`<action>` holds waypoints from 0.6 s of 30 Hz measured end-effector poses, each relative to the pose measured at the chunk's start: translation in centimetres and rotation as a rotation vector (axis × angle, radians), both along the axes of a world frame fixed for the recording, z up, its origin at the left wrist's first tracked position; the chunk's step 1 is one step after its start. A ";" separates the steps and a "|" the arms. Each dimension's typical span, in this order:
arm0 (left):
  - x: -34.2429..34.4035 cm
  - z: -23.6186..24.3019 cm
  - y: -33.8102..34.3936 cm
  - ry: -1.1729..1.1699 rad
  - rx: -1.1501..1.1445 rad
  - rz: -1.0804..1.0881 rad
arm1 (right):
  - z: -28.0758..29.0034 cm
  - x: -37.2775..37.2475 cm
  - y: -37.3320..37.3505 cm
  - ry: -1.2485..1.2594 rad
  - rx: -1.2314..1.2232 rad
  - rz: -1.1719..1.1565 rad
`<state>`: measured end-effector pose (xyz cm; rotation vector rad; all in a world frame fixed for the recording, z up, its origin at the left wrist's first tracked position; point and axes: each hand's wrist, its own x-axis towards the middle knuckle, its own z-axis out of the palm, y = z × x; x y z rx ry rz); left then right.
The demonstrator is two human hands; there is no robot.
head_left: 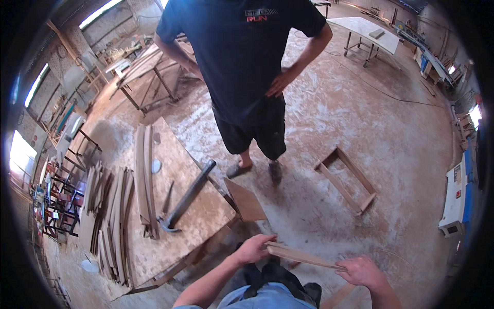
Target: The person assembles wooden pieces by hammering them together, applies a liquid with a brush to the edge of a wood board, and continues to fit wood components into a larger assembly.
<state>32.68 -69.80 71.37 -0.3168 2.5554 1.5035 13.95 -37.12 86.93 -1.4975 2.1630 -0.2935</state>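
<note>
My left hand (253,249) is closed round one end of a thin wooden slat (304,256), and my right hand (360,270) grips its other end. The slat runs across in front of my body, above the floor; it may be more than one piece lying together. To the left, on a wooden board worktop (206,226), a claw hammer (188,196) lies with its head toward me. A pointed tool or sliver (168,198) rests beside it. Several long curved wooden strips (116,216) are stacked along the worktop's left part, with two more (144,180) nearer the hammer.
A person in dark clothes (242,67) stands ahead, hands at the hips. On the dusty floor lies a rectangular wooden frame (346,180). A wooden panel (244,201) leans by the worktop. Farther off stand a white-topped table (360,30) and a blue-and-white machine (455,198).
</note>
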 end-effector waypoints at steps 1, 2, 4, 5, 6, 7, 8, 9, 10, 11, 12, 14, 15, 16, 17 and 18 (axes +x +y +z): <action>1.1 -0.3 0.3 0.035 0.019 0.000 | 0.4 -0.3 -0.7 -0.022 0.014 0.039; 2.6 -0.4 0.6 0.041 0.026 0.012 | 0.8 -0.4 -1.2 -0.040 0.039 0.088; 5.2 -0.1 1.2 0.066 0.091 0.111 | 1.3 -0.7 -2.5 -0.089 -0.025 0.159; 6.5 0.4 1.3 0.026 0.067 0.139 | 1.3 -0.8 -3.3 -0.108 -0.070 0.197; 7.6 1.1 1.5 -0.023 0.043 0.152 | 1.1 -1.1 -4.0 -0.111 -0.052 0.220; 8.6 1.8 1.8 -0.016 0.010 0.187 | 0.7 -1.8 -4.7 -0.108 -0.049 0.238; 9.6 2.6 2.0 -0.004 -0.031 0.207 | 0.0 -2.6 -5.3 -0.102 -0.041 0.244; 10.3 3.3 2.4 -0.005 -0.065 0.223 | -0.8 -3.7 -5.6 -0.088 -0.166 0.191; 11.0 3.9 2.7 0.033 -0.122 0.259 | -1.9 -5.1 -5.8 -0.061 -0.291 0.165; 11.9 4.4 3.2 0.051 -0.172 0.298 | -2.9 -7.0 -5.3 -0.050 -0.203 -0.029; 12.8 4.8 3.6 0.060 -0.225 0.340 | -4.1 -9.6 -4.7 -0.034 -0.194 -0.149; 14.9 5.1 4.3 0.057 -0.345 0.425 | -7.9 -14.7 -3.2 -0.005 -0.478 -0.558; 16.2 5.3 4.6 0.023 -0.390 0.470 | -9.5 -17.2 -0.9 -0.186 -0.506 -0.799; 17.5 5.3 4.8 0.023 -0.458 0.516 | -11.2 -19.9 1.2 -0.359 -0.577 -1.053; 19.0 5.4 4.8 -0.006 -0.488 0.547 | -13.3 -21.1 3.9 -0.446 -0.583 -1.217; 20.6 5.5 5.1 0.014 -0.537 0.561 | -15.3 -22.2 6.3 -0.534 -0.607 -1.392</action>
